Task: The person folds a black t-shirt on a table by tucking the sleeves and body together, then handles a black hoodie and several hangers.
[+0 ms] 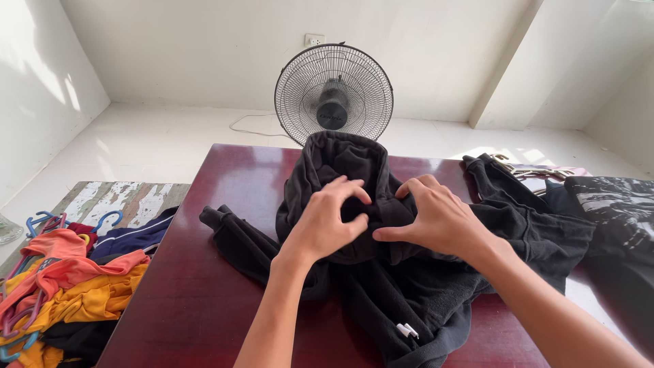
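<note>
Head view, black fleece hoodie (409, 293) rumpled on table, hood upright, both hands (381, 221) pinching its collar

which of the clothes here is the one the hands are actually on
The black hooded garment spread in the middle of the dark red table. Both the left hand and right hand pinch its hood; the other dark garments and the colourful pile lie untouched.

One black hoodie (381, 272) on one dark red desk (204, 286); two hands on it: left hand (325, 221), right hand (436, 218); one standing fan (334, 92); one wall socket (314, 40); one heap of coloured clothes (75, 286); several plastic hangers (41, 221), exact count unclear
</note>
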